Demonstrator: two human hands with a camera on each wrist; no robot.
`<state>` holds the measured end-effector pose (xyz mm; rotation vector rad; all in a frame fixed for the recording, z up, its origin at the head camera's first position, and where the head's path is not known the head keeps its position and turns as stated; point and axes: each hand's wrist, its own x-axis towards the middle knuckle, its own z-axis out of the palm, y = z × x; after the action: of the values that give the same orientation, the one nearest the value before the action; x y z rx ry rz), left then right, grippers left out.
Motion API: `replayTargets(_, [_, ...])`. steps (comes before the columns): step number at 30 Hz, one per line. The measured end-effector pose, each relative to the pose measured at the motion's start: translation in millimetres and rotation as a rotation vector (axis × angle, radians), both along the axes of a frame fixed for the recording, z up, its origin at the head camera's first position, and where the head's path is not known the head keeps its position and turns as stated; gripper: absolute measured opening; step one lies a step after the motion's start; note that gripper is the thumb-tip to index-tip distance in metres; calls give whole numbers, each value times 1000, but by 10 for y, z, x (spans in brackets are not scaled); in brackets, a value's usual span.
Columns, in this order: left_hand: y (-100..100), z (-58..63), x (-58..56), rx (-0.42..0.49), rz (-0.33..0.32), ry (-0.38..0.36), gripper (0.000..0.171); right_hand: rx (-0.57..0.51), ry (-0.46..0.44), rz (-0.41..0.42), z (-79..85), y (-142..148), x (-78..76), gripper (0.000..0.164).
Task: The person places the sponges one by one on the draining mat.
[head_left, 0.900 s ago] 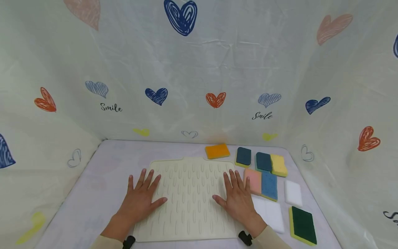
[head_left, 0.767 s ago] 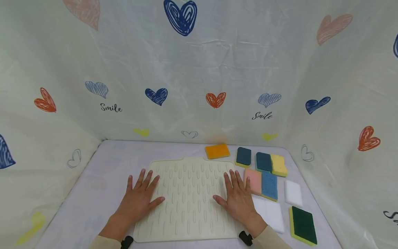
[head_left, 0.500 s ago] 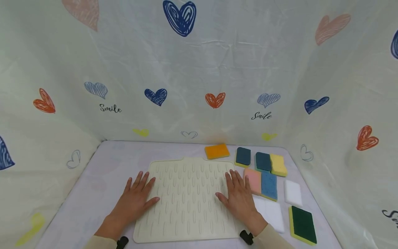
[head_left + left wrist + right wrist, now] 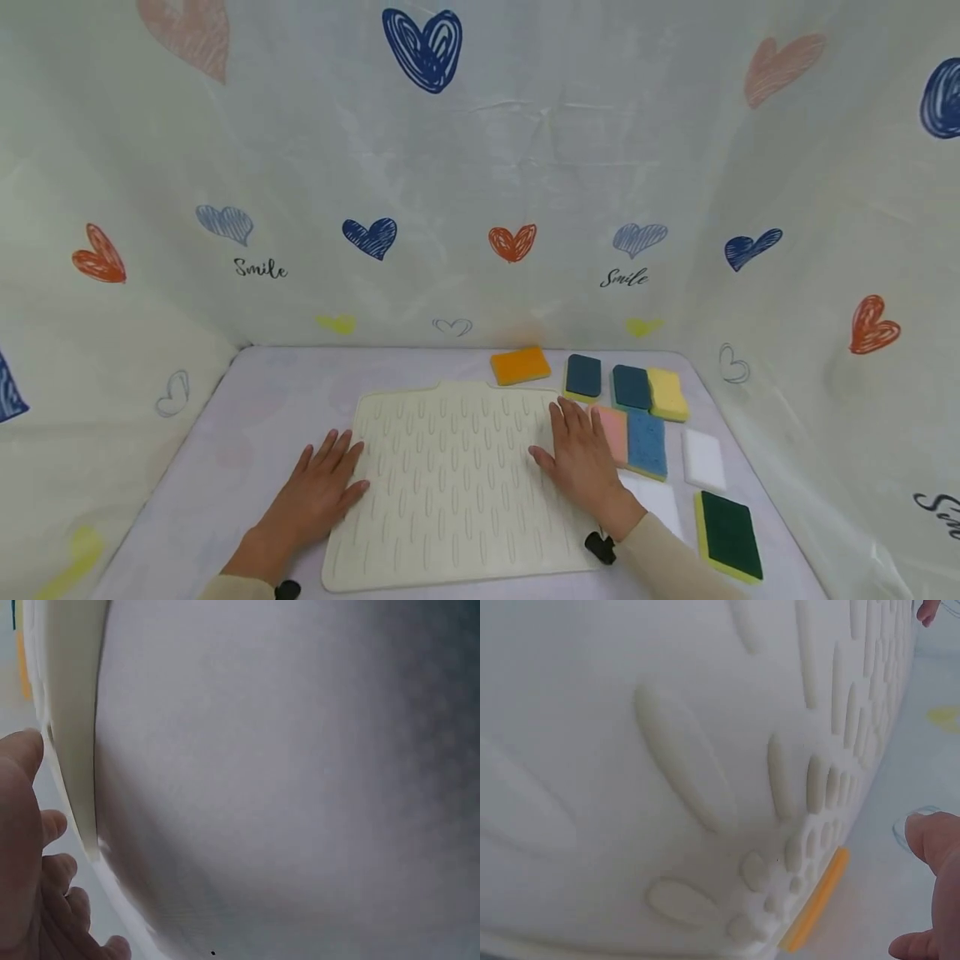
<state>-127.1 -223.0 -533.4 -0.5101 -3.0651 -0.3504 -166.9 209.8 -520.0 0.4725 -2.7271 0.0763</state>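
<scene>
A cream mat (image 4: 450, 492) with rows of raised oval ridges lies flat on the table, a tab at its far edge. My left hand (image 4: 318, 487), fingers straight, is at the mat's left edge, with the thumb tip overlapping that edge. In the left wrist view the fingers of the left hand (image 4: 30, 840) show beside the mat's pale edge (image 4: 75, 720). My right hand (image 4: 585, 462) lies over the mat's right edge, fingers extended, near a pink sponge (image 4: 611, 433). The right wrist view shows the ridged mat (image 4: 592, 750) below the right hand (image 4: 943, 877). Neither hand holds anything.
Right of the mat lie a blue sponge (image 4: 647, 443), dark-topped sponges (image 4: 583, 375), a yellow sponge (image 4: 667, 393), white blocks (image 4: 703, 459) and a green scouring sponge (image 4: 729, 533). An orange sponge (image 4: 521, 366) sits behind the mat. A heart-print curtain (image 4: 480, 167) surrounds the table.
My left hand has slid left and back toward me, from over the mat to its left edge. My right hand has shifted slightly right. The head view has tilted a little.
</scene>
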Motion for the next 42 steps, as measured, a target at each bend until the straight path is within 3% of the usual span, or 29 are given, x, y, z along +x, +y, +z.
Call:
replayTargets(5, [2, -23, 32, 7, -10, -62, 69, 23, 58, -7, 70, 75, -202, 80])
replayTargets(12, [30, -4, 40, 27, -5, -86, 72, 23, 108, -58, 220, 71, -652, 81])
replayTargets(15, [37, -11, 33, 19, -10, -70, 72, -2, 69, -108, 269, -5, -850, 81])
replayTargets(21, [29, -57, 22, 20, -16, -55, 72, -99, -105, -273, 222, -239, -1129, 90])
replayTargets(27, [24, -85, 28, 30, -17, -73, 74, -194, -118, -379, 70, -444, -1243, 103])
replayTargets(35, [-13, -117, 32, 79, -14, -100, 75, -225, -159, -409, -42, -633, -1312, 112])
replayTargets(42, [-21, -70, 30, 91, -8, -139, 76, -212, -219, -431, -73, -704, -1321, 114])
